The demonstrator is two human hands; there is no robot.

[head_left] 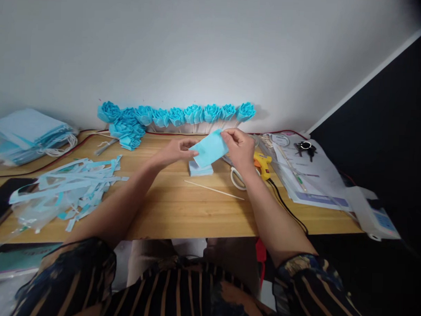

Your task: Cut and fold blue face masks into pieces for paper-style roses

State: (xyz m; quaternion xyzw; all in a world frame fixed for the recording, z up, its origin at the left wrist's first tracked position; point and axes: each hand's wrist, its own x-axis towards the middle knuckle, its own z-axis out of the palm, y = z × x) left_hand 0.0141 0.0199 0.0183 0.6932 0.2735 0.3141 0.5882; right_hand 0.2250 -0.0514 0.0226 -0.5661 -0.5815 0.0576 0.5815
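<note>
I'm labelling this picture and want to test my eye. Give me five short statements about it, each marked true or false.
1. The left hand and right hand both hold the light-blue sheet. True.
2. The glue gun is red. False: it is mainly yellow.
3. A thin stick lies on the wooden table. True.
4. The cut strips lie right of the glue gun. False: they lie left of it.
5. Blue flowers line the wall. True.
</note>
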